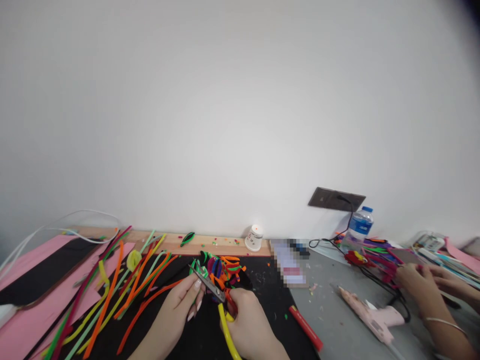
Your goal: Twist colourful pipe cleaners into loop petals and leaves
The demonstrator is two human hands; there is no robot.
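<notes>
My right hand (pixel 249 320) is closed around long-nosed pliers (pixel 212 287) with red and yellow handles. Their grey jaws point up and left, toward my left hand (pixel 182 300). That hand is closed, its fingers pinching a small green pipe cleaner piece (pixel 195 270) at the jaw tips; the fingers partly hide it. Just behind both hands lies a pile of short, bent pipe cleaner pieces (pixel 228 267) in orange, green, purple and black. Long pipe cleaners (pixel 112 290) in orange, yellow, green and red spread to the left of my left hand.
A paper cup (pixel 254 238) stands upside down by the wall. On the right are a red stick-like tube (pixel 305 327), a pink hot glue gun (pixel 369 315) and a water bottle (pixel 360 227). Another person's hands (pixel 422 282) work at far right. Pink sheets (pixel 80 295) lie left.
</notes>
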